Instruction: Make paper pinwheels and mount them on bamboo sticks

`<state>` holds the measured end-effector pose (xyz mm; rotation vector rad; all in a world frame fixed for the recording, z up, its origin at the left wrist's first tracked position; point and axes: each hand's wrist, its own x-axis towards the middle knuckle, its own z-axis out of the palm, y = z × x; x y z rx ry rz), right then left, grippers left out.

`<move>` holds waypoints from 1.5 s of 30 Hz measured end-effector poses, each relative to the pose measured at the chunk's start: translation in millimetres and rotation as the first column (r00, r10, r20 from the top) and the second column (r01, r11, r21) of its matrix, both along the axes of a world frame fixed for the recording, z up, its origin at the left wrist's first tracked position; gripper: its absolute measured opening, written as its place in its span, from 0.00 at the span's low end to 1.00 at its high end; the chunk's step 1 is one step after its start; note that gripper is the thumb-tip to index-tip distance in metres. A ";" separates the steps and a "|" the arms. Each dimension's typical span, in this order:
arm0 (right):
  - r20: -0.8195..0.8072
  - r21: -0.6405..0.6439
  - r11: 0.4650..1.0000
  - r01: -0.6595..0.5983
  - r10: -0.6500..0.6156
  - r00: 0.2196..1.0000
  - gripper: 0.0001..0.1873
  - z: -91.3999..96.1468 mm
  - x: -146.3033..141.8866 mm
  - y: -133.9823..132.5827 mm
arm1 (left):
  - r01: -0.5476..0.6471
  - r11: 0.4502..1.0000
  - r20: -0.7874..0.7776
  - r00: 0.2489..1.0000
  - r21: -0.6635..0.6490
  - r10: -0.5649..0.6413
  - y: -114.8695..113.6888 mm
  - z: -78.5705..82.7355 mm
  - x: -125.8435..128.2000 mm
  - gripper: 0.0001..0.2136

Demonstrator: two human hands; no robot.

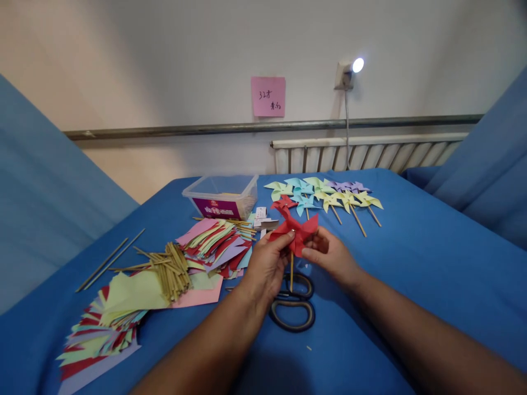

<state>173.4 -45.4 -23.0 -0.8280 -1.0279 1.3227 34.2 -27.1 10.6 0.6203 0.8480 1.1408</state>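
A red paper pinwheel (pixel 297 229) on a thin wooden stick is held up over the blue table (pixel 411 263). My left hand (pixel 267 265) pinches its left edge with the fingers closed. My right hand (pixel 329 253) grips its right lower side, fingers closed too. The stick hangs down between the hands. Black-handled scissors (pixel 293 307) lie flat just below the hands.
Finished pastel pinwheels (pixel 325 197) lie in a row at the back. A clear plastic box (pixel 222 195) stands behind stacks of coloured cut paper (pixel 216 247). A heap of short wooden sticks (pixel 171 266) and more paper (pixel 107 323) lie at the left.
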 end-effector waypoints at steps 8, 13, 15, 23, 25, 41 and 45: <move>-0.060 -0.105 0.985 0.139 -0.146 0.987 0.17 -4.5 -6.1 2.5 | 0.059 0.998 -0.139 0.989 0.031 -0.054 -6.5 -9.0 7.7 0.16; -0.091 -0.146 0.974 0.174 -0.189 0.978 0.18 -2.8 0.5 3.7 | 0.126 0.992 -0.154 0.981 0.022 -0.121 -8.0 2.8 2.7 0.14; -0.081 -0.148 0.977 0.154 -0.167 0.983 0.18 -1.9 3.1 4.6 | 0.142 0.990 -0.147 0.979 0.006 -0.140 -7.5 7.5 0.3 0.15; -0.033 -0.160 0.981 0.107 -0.113 0.993 0.17 0.9 11.1 5.3 | 0.184 0.983 -0.166 0.969 -0.022 -0.185 -0.6 3.5 -3.1 0.11; 0.006 -0.149 0.983 0.111 -0.111 0.994 0.17 1.3 12.8 5.0 | 0.196 0.980 -0.159 0.967 -0.031 -0.198 -0.4 4.6 -3.7 0.11; 0.288 0.196 0.980 0.019 -0.076 0.955 0.27 3.4 1.4 -5.0 | 0.075 0.991 -0.022 0.997 -0.106 -0.078 4.6 6.8 -6.9 0.09; 0.442 0.293 0.953 0.083 -0.212 0.872 0.24 0.1 -0.2 -7.7 | 0.099 0.984 0.053 0.994 -0.148 -0.092 2.4 11.0 -5.7 0.08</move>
